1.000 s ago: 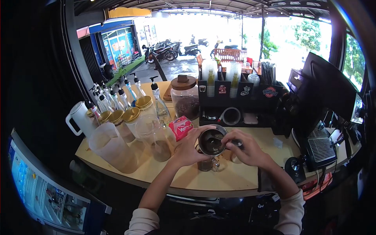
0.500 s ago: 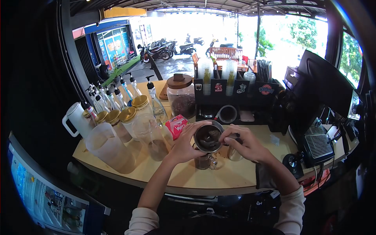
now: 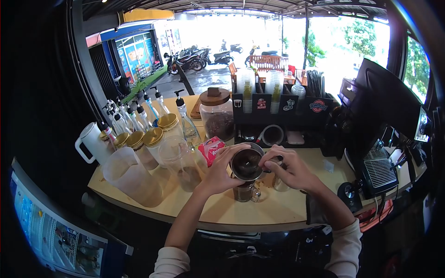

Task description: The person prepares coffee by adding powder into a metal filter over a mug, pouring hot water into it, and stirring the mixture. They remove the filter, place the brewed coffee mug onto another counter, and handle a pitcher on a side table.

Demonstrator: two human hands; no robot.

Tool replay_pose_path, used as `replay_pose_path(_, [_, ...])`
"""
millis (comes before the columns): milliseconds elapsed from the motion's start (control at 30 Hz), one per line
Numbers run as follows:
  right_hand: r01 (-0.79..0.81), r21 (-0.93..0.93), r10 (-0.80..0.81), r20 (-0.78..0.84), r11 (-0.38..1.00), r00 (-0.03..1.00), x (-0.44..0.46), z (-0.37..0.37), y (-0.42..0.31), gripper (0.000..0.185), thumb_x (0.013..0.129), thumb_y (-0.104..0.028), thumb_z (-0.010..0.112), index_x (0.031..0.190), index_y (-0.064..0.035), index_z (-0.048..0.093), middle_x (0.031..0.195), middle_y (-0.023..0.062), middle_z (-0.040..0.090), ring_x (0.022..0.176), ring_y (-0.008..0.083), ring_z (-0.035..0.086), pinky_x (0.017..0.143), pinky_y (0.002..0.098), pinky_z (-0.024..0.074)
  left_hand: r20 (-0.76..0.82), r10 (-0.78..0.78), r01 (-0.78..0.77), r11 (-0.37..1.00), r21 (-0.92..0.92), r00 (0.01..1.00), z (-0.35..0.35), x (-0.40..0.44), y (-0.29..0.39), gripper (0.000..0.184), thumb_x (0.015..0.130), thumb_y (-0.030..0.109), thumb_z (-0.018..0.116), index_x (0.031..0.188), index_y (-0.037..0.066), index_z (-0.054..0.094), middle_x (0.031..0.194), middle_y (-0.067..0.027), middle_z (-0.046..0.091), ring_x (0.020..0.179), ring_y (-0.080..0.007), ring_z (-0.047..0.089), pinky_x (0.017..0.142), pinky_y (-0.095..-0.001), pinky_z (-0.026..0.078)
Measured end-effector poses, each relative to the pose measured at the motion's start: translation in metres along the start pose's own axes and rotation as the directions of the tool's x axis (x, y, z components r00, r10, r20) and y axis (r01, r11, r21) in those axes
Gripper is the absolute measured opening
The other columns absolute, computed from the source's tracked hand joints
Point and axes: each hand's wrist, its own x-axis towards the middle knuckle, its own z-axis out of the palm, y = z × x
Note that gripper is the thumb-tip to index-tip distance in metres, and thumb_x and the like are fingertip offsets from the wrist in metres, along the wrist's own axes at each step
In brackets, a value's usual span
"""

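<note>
While our left hand (image 3: 221, 172) curls round the side of the metal cup (image 3: 247, 165), fingers part-spread, our right hand (image 3: 289, 169) pinches what looks like a dark handle (image 3: 278, 160); spoon's or cup's, we cannot tell. We hold the cup over or just behind a glass mug (image 3: 242, 195) near the table (image 3: 218, 214)'s front edge; a tilt could spill its dark contents. Beyond, a pink packet (image 3: 211, 149) and black cup rack (image 3: 296, 118) block our way towards the back edge.
</note>
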Motion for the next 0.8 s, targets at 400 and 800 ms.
replay_pose_path(400, [0.226, -0.244, -0.211, 0.087, 0.943, 0.974, 0.000, 0.004, 0.002, 0.005, 0.090, -0.011, 0.058, 0.091, -0.0069, 0.061, 0.085, 0.0047, 0.060, 0.084, 0.0221, 0.053, 0.079, 0.0366, 0.0367, -0.101, -0.132, 0.122, 0.987, -0.100, 0.986, 0.003, -0.004, -0.009, 0.083, 0.056, 0.018, 0.085, 0.130, 0.012, 0.049, 0.127, -0.0082, 0.054, 0.123, -0.0278, 0.048, 0.107, -0.0407, 0.033])
replay_pose_path(800, [0.213, -0.181, -0.216, 0.006, 0.960, 0.976, 0.000, 0.003, 0.012, 0.006, 0.088, -0.007, 0.058, 0.092, -0.0069, 0.062, 0.083, 0.0043, 0.060, 0.078, 0.0221, 0.051, 0.075, 0.0354, 0.0347, -0.110, -0.155, 0.135, 0.977, -0.166, 0.982, 0.010, -0.003, -0.009, 0.083, 0.057, 0.014, 0.085, 0.131, 0.013, 0.047, 0.128, -0.0075, 0.054, 0.124, -0.0244, 0.048, 0.107, -0.0377, 0.036])
